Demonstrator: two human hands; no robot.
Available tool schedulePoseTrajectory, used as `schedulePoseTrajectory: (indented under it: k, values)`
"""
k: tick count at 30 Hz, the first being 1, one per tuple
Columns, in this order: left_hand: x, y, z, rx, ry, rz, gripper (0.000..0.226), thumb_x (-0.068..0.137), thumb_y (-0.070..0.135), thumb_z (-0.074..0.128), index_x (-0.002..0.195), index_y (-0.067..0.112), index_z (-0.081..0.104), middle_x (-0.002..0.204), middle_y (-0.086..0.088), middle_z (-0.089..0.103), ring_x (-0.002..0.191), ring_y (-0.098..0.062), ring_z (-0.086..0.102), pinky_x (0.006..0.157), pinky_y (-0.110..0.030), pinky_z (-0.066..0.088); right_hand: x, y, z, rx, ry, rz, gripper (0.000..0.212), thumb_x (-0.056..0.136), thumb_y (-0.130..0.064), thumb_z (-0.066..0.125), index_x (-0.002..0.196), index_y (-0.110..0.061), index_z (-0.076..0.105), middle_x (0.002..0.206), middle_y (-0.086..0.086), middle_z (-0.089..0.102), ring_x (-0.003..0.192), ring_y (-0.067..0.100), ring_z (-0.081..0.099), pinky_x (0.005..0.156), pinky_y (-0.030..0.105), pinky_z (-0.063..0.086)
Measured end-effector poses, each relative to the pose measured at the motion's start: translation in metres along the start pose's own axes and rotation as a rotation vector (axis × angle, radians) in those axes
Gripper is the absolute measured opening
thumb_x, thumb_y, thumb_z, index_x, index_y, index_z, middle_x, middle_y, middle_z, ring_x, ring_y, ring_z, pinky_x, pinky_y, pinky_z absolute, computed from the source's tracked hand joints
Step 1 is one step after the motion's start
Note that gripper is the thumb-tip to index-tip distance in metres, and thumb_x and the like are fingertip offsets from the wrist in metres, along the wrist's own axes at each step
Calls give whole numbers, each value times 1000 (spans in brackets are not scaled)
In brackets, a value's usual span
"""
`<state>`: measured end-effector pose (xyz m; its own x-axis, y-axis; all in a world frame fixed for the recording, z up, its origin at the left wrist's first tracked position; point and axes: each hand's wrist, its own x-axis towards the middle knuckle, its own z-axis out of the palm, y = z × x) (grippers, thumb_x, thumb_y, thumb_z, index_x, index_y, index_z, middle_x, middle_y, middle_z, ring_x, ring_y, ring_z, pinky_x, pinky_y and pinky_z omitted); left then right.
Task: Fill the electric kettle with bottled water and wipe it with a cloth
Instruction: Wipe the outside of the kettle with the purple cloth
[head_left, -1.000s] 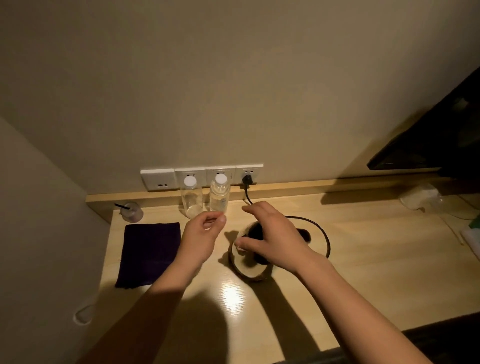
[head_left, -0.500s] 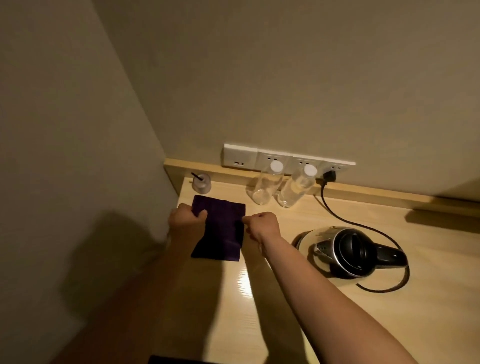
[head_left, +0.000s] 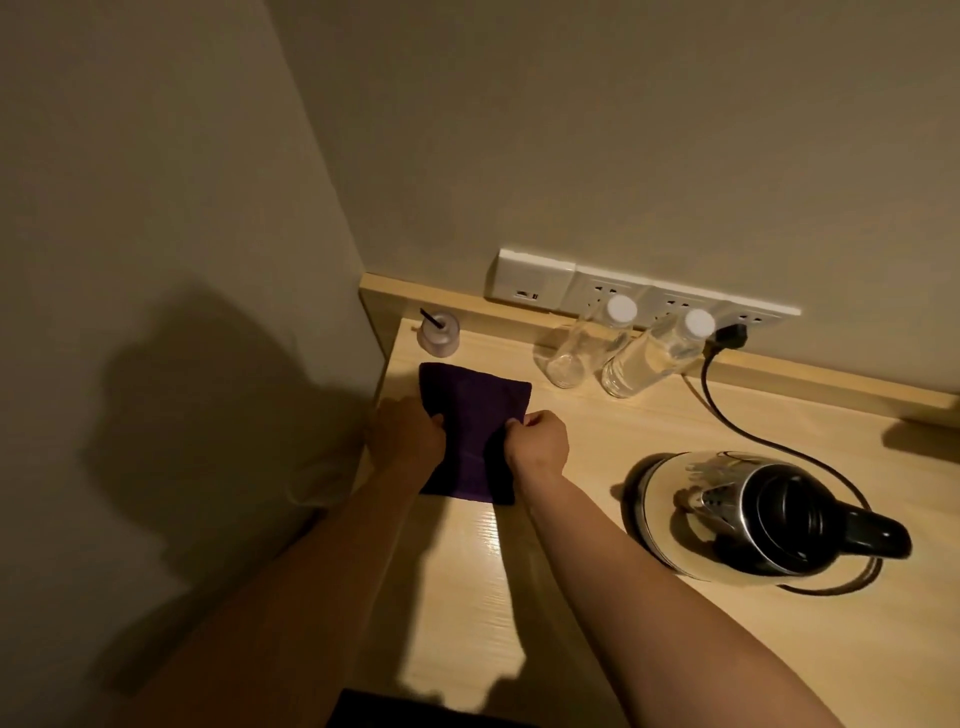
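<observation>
At the near edge of the desk (head_left: 597, 649), two bare forearms reach forward over the pale wood. The left hand (head_left: 408, 436) and the right hand (head_left: 537, 444) both lie on the dark purple cloth (head_left: 467, 405), which is flat on the desk close to the left wall. Each grip is closed on the fabric: the left hand pinches the left edge, and the right hand pinches the right edge, where the cloth makes a small fold.

To the right, apart from the cloth, the electric kettle (head_left: 769, 514) stands on a pale round base (head_left: 657, 499), with its black handle pointing right. A black cord (head_left: 727, 410) curves around the base and goes to a plug (head_left: 730, 335) in the socket strip (head_left: 535, 283) on the wall. Farther back, two clear bottles with white caps stand side by side, just in front of the sockets: the right bottle (head_left: 649, 353) holds water, and the left bottle (head_left: 579, 351) looks almost empty. A small cup (head_left: 439, 335) with a black stick stands in the far left corner.
</observation>
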<state>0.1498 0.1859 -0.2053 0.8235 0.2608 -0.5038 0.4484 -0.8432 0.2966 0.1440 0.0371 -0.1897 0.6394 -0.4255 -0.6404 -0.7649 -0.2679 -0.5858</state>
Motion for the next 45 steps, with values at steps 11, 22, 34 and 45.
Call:
schedulePoseTrajectory:
  k: [11,22,34,45]
  values:
    - [-30,-6,-37,-1075,-306,-18,42,104,28,56,137,4,57,134,-20,65,120,-39,64,103,-59,52,-31,-8,-68,262,-35,-188,13,95,-13,73,90,-7,62,93,29,72,79,39,68,83,56,59]
    - [-116,104,-48,-1795,-918,-40,65,94,38,64,142,-2,46,137,-29,63,124,-40,64,103,-50,54,-77,-18,-203,29,186,-643,15,92,-32,79,105,-26,76,71,-8,70,67,8,68,59,27,53]
    - [-127,236,-33,-1089,-741,463,23,99,13,62,84,13,80,81,-2,80,75,-16,75,66,-23,59,-70,51,-326,-601,114,-664,74,80,-74,60,136,-26,63,132,-8,66,118,12,62,95,35,54]
    - [-98,263,19,-683,-1166,576,29,100,37,57,106,16,75,105,-4,79,96,-18,74,88,-29,56,-66,79,-324,-781,87,-792,96,74,-58,86,153,-23,46,151,-4,55,137,18,50,107,24,33]
